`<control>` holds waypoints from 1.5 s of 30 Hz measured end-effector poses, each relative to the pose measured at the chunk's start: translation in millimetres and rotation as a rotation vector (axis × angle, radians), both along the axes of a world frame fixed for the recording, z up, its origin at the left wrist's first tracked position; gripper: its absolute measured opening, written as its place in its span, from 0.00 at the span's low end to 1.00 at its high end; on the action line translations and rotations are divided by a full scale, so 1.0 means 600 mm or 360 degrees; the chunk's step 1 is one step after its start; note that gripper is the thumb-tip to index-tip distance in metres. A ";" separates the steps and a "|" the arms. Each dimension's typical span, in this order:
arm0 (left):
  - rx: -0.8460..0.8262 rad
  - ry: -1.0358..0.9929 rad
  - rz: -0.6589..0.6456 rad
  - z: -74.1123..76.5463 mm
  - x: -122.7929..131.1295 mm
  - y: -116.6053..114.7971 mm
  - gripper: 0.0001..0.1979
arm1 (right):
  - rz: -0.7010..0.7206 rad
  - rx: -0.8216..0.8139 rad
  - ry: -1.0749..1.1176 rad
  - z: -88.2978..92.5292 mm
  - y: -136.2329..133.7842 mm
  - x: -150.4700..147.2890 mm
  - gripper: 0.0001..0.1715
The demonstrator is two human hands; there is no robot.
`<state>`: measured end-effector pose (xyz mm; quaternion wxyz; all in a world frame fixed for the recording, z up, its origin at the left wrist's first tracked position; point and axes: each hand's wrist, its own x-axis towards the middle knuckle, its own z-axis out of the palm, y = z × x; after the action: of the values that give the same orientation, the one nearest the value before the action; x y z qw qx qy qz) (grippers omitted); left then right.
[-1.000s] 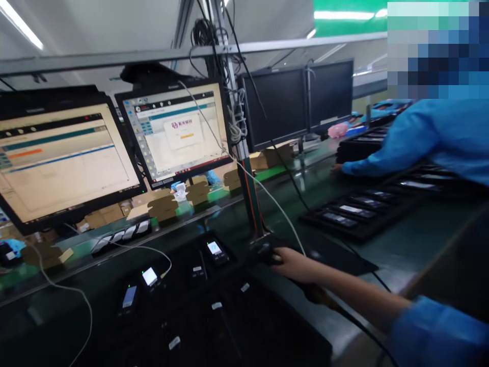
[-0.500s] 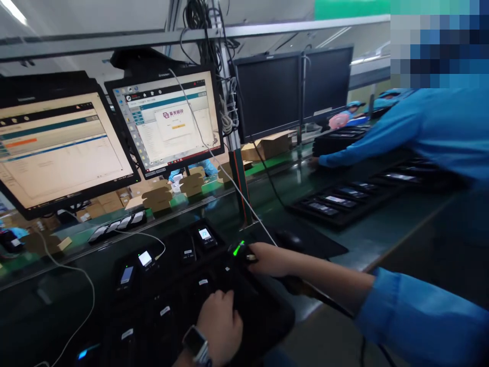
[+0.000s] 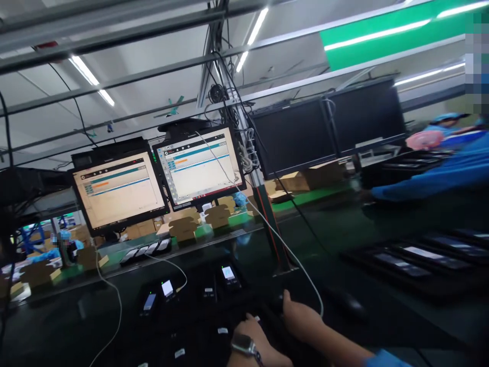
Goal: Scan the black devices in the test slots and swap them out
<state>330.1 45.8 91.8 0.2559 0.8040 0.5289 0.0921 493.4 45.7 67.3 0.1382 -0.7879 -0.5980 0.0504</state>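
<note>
My right hand [image 3: 302,321] sits low in the view, its fingers curled around a dark handheld scanner [image 3: 283,302]. A white cable [image 3: 267,229] runs up from the scanner to the frame post. My left hand [image 3: 255,332], with a watch on the wrist, rests beside the right hand on a black tray [image 3: 198,334] of small devices. How its fingers lie is unclear. Three of those devices show lit screens; one lit device [image 3: 228,272] is just beyond my hands.
Two lit monitors [image 3: 118,188] [image 3: 200,168] stand behind the tray, with two dark monitors [image 3: 294,137] to their right. A co-worker's blue sleeve [image 3: 431,178] reaches over the bench at right, above a black tray of phones [image 3: 412,260]. Cardboard boxes [image 3: 183,229] line the far belt.
The camera has tilted up, so my hands sit at the bottom edge. My left hand came in onto the tray beside my right hand. The right monitor's dialog box is gone.
</note>
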 end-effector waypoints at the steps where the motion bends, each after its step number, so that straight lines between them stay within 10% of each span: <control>1: -0.0145 -0.0229 0.0076 0.000 -0.010 0.004 0.61 | 0.0003 -0.0015 0.0001 -0.004 -0.001 0.003 0.27; 8: -0.1319 -0.1475 0.0086 -0.001 -0.087 0.008 0.26 | 0.0183 0.0265 0.0111 0.064 -0.056 0.000 0.13; 12: -0.1988 -0.2361 0.0148 0.014 -0.112 -0.037 0.22 | 0.0743 0.0521 0.0527 0.084 -0.113 -0.050 0.20; 17: -0.2049 -0.2808 0.0221 0.022 -0.124 -0.079 0.12 | 0.1161 0.0786 0.0733 0.083 -0.158 -0.096 0.20; 30: -0.1332 -0.2507 0.0282 -0.003 -0.122 -0.092 0.20 | 0.1022 0.0629 0.0979 0.110 -0.157 -0.113 0.16; 38: -0.1131 -0.2197 0.0413 -0.012 -0.096 -0.089 0.25 | 0.1073 0.0674 0.1158 0.073 -0.156 -0.105 0.22; 45: -0.1150 -0.1732 0.0385 -0.023 -0.036 -0.031 0.16 | 0.1011 0.0136 0.0317 0.019 -0.046 -0.014 0.17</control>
<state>308.4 26.9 77.9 0.7278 0.4414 0.4083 0.3297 485.2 18.1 78.8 0.2064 -0.5467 -0.7988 0.1427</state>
